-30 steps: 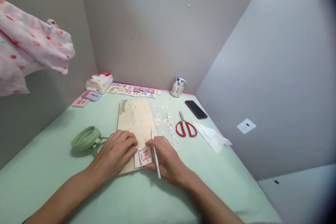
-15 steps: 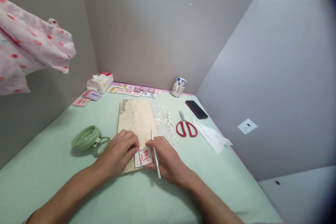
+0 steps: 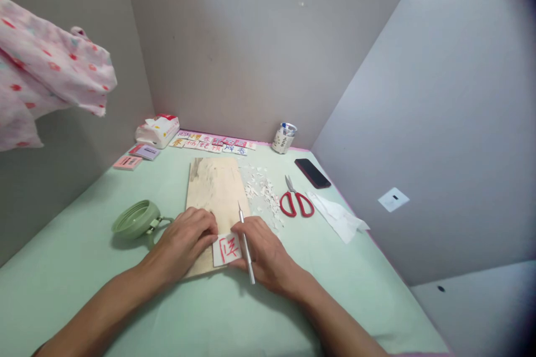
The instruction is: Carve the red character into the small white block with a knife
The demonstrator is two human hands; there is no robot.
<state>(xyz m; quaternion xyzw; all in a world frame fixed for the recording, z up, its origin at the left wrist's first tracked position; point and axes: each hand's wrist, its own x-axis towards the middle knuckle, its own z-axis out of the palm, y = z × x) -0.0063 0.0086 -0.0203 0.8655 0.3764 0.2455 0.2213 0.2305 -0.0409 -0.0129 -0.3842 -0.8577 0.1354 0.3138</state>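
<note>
Near the left edge of the pale green worktop (image 3: 75,268) lies a round green lid with a loop (image 3: 136,220), clear of the work. The left hand (image 3: 184,242) lies flat, fingers spread, pressing the left edge of a small white paper square with red strokes (image 3: 226,249); it clamps rather than grasps. That square sits at the near end of a long pale wooden board (image 3: 215,187), close to the worktop's near edge. The right hand (image 3: 262,251) is closed around a slim silver craft knife (image 3: 246,242), pinched like a pen, its point aimed away at the board. Good cutting here likely means a firm left hand kept off the blade's line, with light, steady strokes. Right of the board lie white paper scraps (image 3: 263,192), then red-handled scissors (image 3: 295,201).
</note>
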